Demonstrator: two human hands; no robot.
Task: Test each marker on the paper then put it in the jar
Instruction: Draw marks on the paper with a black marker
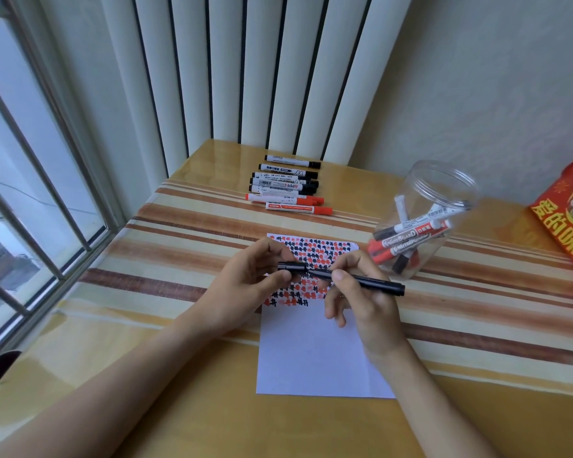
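Observation:
A white paper lies on the table, its top half covered in red and black test marks. Above it my right hand grips a black marker by its barrel, the tip pointing left. My left hand pinches the marker's black cap just left of the tip; whether cap and tip touch is unclear. A clear plastic jar stands tilted at the right, with several red and black markers inside. A row of several markers, black ones and two red ones, lies at the back of the table.
A red printed bag sits at the right edge. A window with metal bars runs along the left. White vertical radiator fins rise behind the table. The striped tabletop lies between the window and the paper.

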